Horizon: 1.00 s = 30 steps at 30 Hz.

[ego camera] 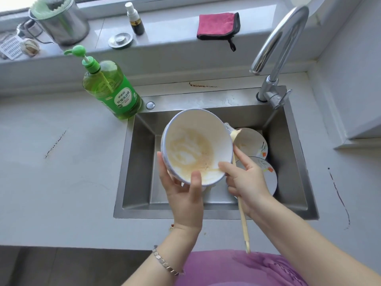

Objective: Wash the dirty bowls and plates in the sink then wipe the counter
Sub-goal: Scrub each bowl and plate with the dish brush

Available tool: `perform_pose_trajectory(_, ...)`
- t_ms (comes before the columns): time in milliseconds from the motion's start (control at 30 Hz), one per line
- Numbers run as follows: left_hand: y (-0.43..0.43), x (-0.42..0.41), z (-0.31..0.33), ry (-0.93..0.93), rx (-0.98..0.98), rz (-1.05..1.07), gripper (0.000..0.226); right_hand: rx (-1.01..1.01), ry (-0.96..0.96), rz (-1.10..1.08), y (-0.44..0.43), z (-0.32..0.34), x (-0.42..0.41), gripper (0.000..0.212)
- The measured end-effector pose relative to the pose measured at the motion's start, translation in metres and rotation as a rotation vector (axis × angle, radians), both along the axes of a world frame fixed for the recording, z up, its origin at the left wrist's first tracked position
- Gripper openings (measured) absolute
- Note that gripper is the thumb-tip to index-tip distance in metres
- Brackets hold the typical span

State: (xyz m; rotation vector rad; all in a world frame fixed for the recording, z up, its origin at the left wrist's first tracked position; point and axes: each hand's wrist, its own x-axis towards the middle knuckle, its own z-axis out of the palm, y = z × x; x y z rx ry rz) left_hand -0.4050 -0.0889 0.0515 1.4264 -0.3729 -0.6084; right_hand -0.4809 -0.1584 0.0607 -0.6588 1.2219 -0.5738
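Above the bench (61, 172) and its sink (142, 159), the smeared bowl (195, 141) hung tilted, the left hand (183, 195) grip clamped on its six-o'clock rim. Probably slick, brittle ceramic, best held rim-and-underside. The right hand (249, 182) grip, at four o'clock, curled round a brush (243, 219).

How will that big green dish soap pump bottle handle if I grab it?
The big green dish soap pump bottle looks mostly full, so it is probably heavy. Its smooth plastic may slip in wet fingers. Tall and narrow-topped, it could tip if pushed high.

Home kitchen: steel sink (142, 162), faucet (276, 48), dish soap (112, 91).
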Motion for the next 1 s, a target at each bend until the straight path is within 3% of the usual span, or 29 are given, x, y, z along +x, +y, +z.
perform_pose_trajectory(100, -0.007, 0.016, 0.007, -0.034, 0.024, 0.078, 0.058, -0.062, 0.016, 0.033, -0.004, 0.007, -0.006, 0.047)
perform_pose_trajectory(233, -0.008, 0.050, 0.011, -0.088, 0.186, -0.038, 0.044, -0.440, 0.211, 0.142, -0.024, 0.024, -0.034, 0.038)
perform_pose_trajectory(333, -0.005, 0.069, 0.013, -0.196, 0.291, -0.171, 0.047, -0.562, 0.318, 0.603, -0.035, 0.035, -0.045, 0.035)
perform_pose_trajectory(433, -0.004, 0.074, 0.015, -0.315, 0.334, -0.276, 0.046, -0.696, 0.604, 1.054, -0.037, 0.025, -0.042, 0.029)
perform_pose_trajectory(467, -0.005, 0.072, 0.015, -0.346, 0.334, -0.297, 0.045, -0.695, 0.636, 1.139, -0.035, 0.024, -0.038, 0.029)
perform_pose_trajectory(533, -0.006, 0.065, 0.018, -0.387, 0.332, -0.326, 0.043, -0.551, 0.508, 1.224, -0.028, 0.026, -0.030, 0.030)
perform_pose_trajectory(633, -0.006, 0.058, 0.017, -0.346, 0.344, -0.331, 0.043, -0.279, 0.233, 1.169, -0.024, 0.035, -0.021, 0.032)
perform_pose_trajectory(733, -0.002, 0.065, 0.016, -0.275, 0.349, -0.302, 0.047, -0.087, 0.138, 1.168, -0.029, 0.038, -0.028, 0.031)
perform_pose_trajectory(900, 0.003, 0.069, 0.017, -0.315, 0.392, -0.383, 0.044, -0.256, 0.412, 1.314, -0.048, 0.031, -0.042, 0.030)
perform_pose_trajectory(1000, 0.000, 0.060, 0.018, -0.367, 0.397, -0.398, 0.044, -0.307, 0.377, 1.337, -0.041, 0.030, -0.031, 0.030)
